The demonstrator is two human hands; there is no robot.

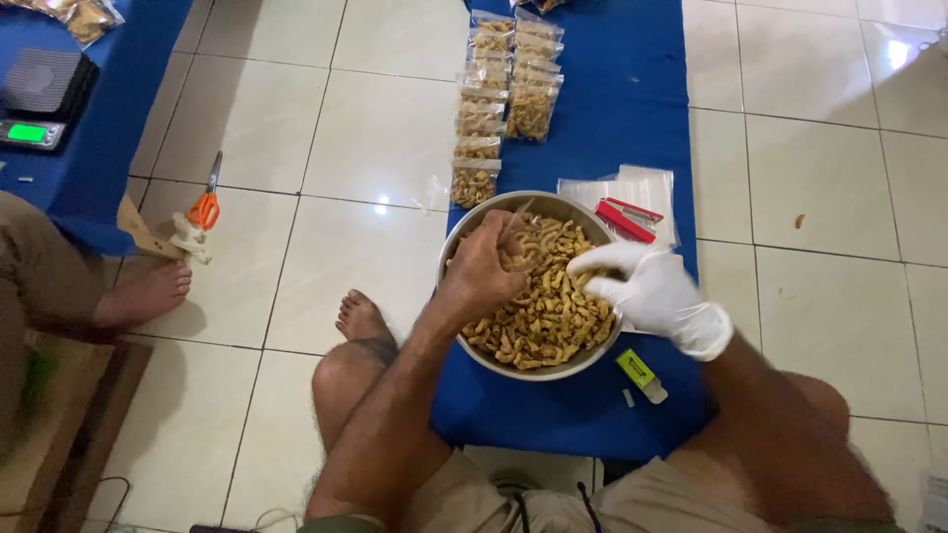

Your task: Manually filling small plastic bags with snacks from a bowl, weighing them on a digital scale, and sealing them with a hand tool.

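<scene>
Nearest the camera, bent bare knees and a bare foot [361,318] on white floor tiles [365,128]. Just ahead, on a blue mat [612,109], a round steel bowl [464,232] heaped with golden-brown fried snack pieces [548,316]. Over the bowl's left half, bare left hand [484,271], fingers closed around a small clear plastic bag [515,229] held mouth-up. Over the right half, white-gloved right hand [652,291], fingers pinched narrow on some snack pieces near the bag's mouth. Beside the bowl's near right edge, a small yellow-green lighter [640,373]. Behind the bowl, a stack of empty clear bags [632,188] with a red tool [624,219] on top. Farther along the mat, two rows of filled, sealed snack bags [504,99]. Off left, orange-handled scissors [205,202], another person's foot [148,294], and a digital scale [39,99] on a second blue mat.
</scene>
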